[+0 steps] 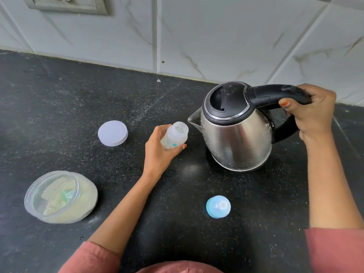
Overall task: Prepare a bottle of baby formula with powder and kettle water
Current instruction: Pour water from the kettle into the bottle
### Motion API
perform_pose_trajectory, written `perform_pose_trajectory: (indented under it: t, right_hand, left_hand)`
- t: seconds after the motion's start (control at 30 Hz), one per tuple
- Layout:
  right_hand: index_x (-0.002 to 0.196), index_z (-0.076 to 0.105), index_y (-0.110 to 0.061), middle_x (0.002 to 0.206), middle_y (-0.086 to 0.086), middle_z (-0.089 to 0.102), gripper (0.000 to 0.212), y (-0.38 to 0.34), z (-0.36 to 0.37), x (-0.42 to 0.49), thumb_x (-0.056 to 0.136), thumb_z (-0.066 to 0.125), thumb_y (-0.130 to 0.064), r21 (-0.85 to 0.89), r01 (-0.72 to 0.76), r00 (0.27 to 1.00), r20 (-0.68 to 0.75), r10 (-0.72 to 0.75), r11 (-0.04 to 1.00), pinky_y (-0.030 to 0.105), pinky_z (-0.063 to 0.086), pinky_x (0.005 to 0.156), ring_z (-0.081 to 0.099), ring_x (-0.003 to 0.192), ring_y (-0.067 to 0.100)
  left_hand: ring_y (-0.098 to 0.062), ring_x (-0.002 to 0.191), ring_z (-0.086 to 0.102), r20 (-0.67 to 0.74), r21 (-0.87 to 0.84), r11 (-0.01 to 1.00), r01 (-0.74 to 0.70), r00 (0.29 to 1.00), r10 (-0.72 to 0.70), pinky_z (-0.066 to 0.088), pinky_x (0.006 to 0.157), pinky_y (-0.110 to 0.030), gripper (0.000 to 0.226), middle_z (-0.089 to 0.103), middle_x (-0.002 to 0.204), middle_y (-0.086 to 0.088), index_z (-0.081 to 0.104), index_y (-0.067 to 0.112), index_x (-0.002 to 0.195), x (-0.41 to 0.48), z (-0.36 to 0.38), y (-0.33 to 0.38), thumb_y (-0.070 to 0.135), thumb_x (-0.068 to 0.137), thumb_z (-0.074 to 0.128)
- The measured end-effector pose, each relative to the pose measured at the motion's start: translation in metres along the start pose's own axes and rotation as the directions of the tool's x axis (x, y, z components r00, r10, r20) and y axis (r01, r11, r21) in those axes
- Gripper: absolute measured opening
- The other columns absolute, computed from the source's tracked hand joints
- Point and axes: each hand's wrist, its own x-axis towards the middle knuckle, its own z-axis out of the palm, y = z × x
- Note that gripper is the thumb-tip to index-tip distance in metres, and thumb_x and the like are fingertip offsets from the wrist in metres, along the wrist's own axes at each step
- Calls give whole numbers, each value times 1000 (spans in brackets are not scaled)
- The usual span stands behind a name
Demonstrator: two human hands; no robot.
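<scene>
On the black counter [59,95], your right hand [313,113] grips the handle of the steel kettle [238,138], whose spout is just beside the open baby bottle [174,135]. Your left hand [159,152] curls round the bottle from its left. The open powder tub [61,198] sits far left, the round lid [112,133] behind it and the blue teat cap [218,206] nearest you.

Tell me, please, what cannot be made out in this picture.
Head view:
- Water level in the kettle: hidden by its shut lid and steel wall.
- What the bottle holds: too small to tell; the left hand covers its lower part.
- The socket: cut off by the top edge.
- The green thing in the tub: blurred behind the clear wall.
</scene>
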Motion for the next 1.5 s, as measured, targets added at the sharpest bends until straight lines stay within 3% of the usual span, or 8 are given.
perform_pose_trajectory:
  t: [0.2,0.43,0.53,0.73,1.0,1.23,1.37,1.5]
  right_hand:
    - [62,69,-40,48,-22,58,30,26,-26,-8,53,71,-68,116,-57,989,-131,72,992,12,37,44,48,44,-4]
    - [69,73,-36,63,-22,68,31,61,-51,-16,55,74,-64,213,-83,959,-248,136,974,18,47,67,59,66,-5]
    - [72,74,-34,68,-20,70,33,70,-57,-18,55,75,-63,249,-84,958,-246,147,965,21,48,71,62,72,-2]
    - [68,72,-30,59,-17,64,39,86,-67,-22,51,76,-65,316,-133,948,-235,214,939,19,40,53,53,59,2]
    - [74,72,-28,69,-15,69,47,96,-77,-31,49,75,-68,353,-167,946,-205,250,921,18,45,60,59,70,3]
    - [75,72,-32,71,-17,69,47,93,-81,-37,49,73,-71,309,-223,941,-179,287,924,18,45,65,58,75,3]
    - [77,72,-39,78,-21,71,45,88,-81,-39,47,72,-72,230,-262,938,-169,304,937,21,46,87,61,87,-2]
    - [81,69,-34,86,-17,70,55,79,-84,-46,41,75,-71,190,-309,895,-275,352,932,22,44,97,60,96,0]
  left_hand:
    - [4,99,49,5,-9,1000,16,1000,-16,37,74,2,56,51,100,30,48,31,105,-5,3,5,16,64,84]
    - [0,100,52,1,-14,999,35,999,-35,41,77,-9,54,54,100,29,49,30,104,-15,8,7,14,64,84]
    - [5,99,53,15,-19,999,35,999,-34,41,76,-7,54,55,101,29,50,31,103,-18,11,11,15,64,84]
    - [9,100,53,20,-24,999,34,999,-33,44,79,-13,53,56,103,27,50,31,103,-22,17,14,15,64,84]
    - [10,98,53,15,-27,999,23,1000,-23,42,74,-2,54,56,103,27,51,27,105,-26,22,18,14,64,83]
    - [14,97,52,34,-31,999,19,999,-18,43,75,-2,54,55,102,29,49,32,102,-29,25,21,14,64,83]
    - [23,92,50,38,-33,999,4,999,-2,42,74,-1,54,54,100,30,47,38,97,-32,25,24,13,65,83]
    - [8,102,54,39,-53,999,-1,999,3,45,79,-12,54,57,105,25,48,38,98,-40,21,23,14,64,83]
